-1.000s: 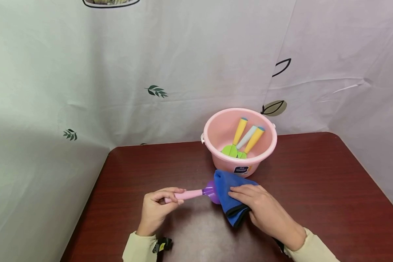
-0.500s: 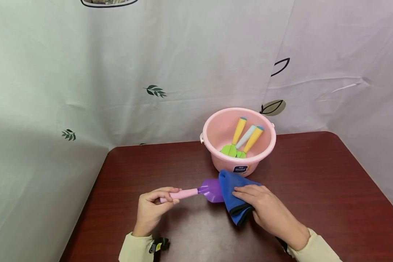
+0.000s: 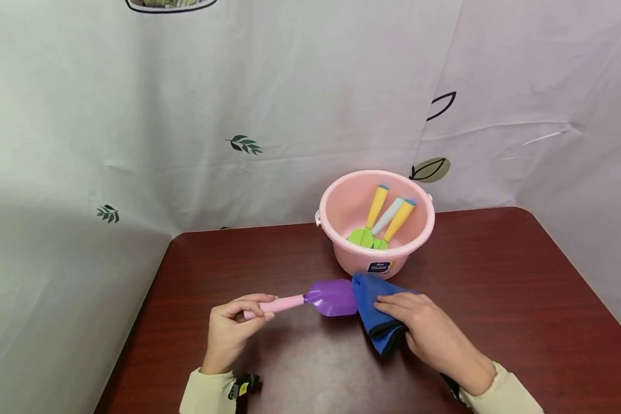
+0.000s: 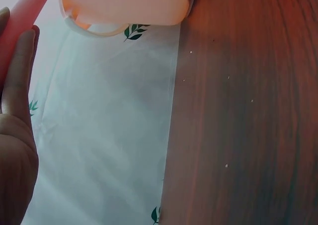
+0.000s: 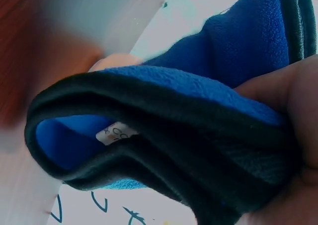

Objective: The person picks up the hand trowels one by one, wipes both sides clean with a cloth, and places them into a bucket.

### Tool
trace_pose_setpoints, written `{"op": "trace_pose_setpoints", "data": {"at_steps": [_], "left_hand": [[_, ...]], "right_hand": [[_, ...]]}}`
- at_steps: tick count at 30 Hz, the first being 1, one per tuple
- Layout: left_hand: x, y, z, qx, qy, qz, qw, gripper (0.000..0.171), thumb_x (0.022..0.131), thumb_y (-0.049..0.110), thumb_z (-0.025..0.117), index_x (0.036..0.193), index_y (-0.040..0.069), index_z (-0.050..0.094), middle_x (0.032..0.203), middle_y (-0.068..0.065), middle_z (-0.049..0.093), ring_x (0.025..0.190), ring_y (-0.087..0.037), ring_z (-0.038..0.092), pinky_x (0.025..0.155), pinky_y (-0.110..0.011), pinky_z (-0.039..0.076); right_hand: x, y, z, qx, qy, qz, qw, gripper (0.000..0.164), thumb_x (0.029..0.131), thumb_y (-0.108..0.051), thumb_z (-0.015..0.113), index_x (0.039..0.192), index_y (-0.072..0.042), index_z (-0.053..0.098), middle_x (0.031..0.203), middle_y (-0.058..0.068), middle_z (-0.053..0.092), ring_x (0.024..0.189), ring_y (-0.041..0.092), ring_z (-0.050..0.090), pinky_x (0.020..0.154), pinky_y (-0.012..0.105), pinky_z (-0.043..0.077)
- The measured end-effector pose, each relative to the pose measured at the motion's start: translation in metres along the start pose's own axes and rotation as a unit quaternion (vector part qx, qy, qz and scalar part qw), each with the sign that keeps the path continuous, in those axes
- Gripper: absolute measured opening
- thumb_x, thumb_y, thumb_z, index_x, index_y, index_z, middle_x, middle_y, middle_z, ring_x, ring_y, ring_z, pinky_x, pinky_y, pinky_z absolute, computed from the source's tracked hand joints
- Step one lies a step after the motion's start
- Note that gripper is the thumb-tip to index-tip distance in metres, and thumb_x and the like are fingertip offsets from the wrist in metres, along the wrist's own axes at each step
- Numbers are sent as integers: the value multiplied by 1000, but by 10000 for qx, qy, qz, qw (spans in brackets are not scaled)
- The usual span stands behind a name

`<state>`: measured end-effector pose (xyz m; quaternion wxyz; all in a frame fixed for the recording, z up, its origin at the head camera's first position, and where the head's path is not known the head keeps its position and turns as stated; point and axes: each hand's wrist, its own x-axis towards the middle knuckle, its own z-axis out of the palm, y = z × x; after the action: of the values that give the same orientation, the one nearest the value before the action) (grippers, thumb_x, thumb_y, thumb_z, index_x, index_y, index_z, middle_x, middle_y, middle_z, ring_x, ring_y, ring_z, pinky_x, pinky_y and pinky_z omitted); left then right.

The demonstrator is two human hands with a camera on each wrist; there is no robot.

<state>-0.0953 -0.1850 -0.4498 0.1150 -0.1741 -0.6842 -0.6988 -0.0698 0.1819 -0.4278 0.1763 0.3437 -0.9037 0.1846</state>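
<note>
My left hand (image 3: 233, 330) grips the pink handle (image 3: 282, 303) of a toy shovel with a purple blade (image 3: 334, 298). Part of the same pink handle (image 4: 19, 24) shows at the left of the left wrist view. To the right, my right hand (image 3: 426, 328) holds a folded blue cloth (image 3: 370, 299) with black edging. The cloth covers the tip of the blade; most of the blade is bare. In the right wrist view the folded cloth (image 5: 218, 46) is pinched between thumb and fingers, and a small white tag (image 5: 115, 133) shows inside a fold.
Just behind the cloth stands a pink bucket (image 3: 344, 244). Inside it lean two yellow-handled tools (image 3: 376, 207) with green heads and a light-blue handle (image 3: 388, 217). The dark red-brown table (image 3: 227, 264) meets pale fabric walls (image 3: 290, 86) at the back and sides.
The shovel and my left hand have shifted left, while the right hand with the cloth has slid right. More of the purple blade shows from under the cloth.
</note>
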Motion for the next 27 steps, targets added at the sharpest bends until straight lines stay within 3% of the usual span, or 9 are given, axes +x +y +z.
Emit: {"op": "trace_pose_setpoints", "data": {"at_steps": [6, 11, 19, 27], "left_hand": [[1, 5, -5, 180, 33, -89, 9998, 25, 71, -21, 79, 78, 0, 66, 98, -19, 74, 95, -25, 72, 73, -24, 57], [3, 12, -8, 85, -18, 45, 10000, 25, 70, -23, 78, 84, -3, 69, 100, -22, 73, 95, -24, 72, 73, -24, 57], [17, 34, -12, -180, -26, 523, 9985, 29, 69, -28, 74, 88, -8, 67, 101, -22, 72, 92, -25, 73, 71, -24, 57], [50, 62, -5, -355, -108, 1244, 9915, 29, 68, -31, 72, 87, -11, 64, 100, -24, 72, 91, -28, 73, 71, -26, 58]], "right_hand": [[-4, 1, -1, 3, -56, 162, 9999, 58, 68, 18, 56, 116, -7, 74, 118, 2, 71, 108, 21, 65, 86, 42, 52], [-5, 1, -6, 168, 79, 590, 9981, 60, 65, 17, 54, 118, -7, 72, 117, 2, 70, 105, 19, 65, 86, 41, 54], [-6, 2, -12, 185, 311, 959, 9947, 58, 64, 12, 56, 117, -7, 71, 114, 2, 70, 103, 18, 66, 82, 41, 55], [-11, 6, -20, 167, 225, 1310, 9910, 51, 66, 9, 68, 114, -8, 69, 112, 3, 69, 102, 20, 66, 82, 44, 55]]}}
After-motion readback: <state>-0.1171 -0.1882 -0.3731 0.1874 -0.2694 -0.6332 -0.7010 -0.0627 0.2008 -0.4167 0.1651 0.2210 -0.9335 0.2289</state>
